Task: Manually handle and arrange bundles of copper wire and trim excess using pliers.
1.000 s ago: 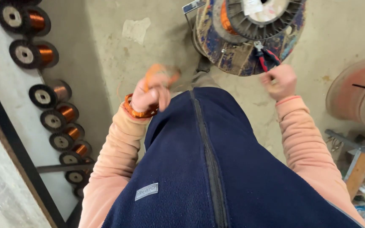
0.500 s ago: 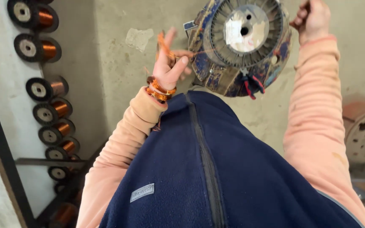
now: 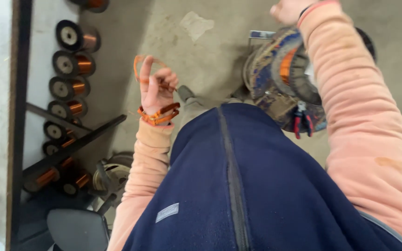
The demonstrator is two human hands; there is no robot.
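My left hand point(image 3: 157, 88) is raised in front of my chest and holds a loop of copper wire point(image 3: 140, 65), with more copper coils wound around its wrist point(image 3: 159, 115). My right hand point(image 3: 287, 9) is lifted high at the top edge, its fingers closed; what it grips is out of view. Below my right arm sits a round motor stator point(image 3: 275, 81) with copper windings and worn insulation. Red-handled pliers point(image 3: 302, 123) lie against its lower rim.
A row of copper wire spools point(image 3: 73, 62) stands along the left on a dark metal rack point(image 3: 19, 116). A metal wheel-like part point(image 3: 112, 174) lies on the concrete floor point(image 3: 201, 42) below them. A dark seat point(image 3: 77, 230) is at bottom left.
My right arm has swung further up and across the stator. My left hand stays raised with the wire loop. The view has shifted right and down over the spools.
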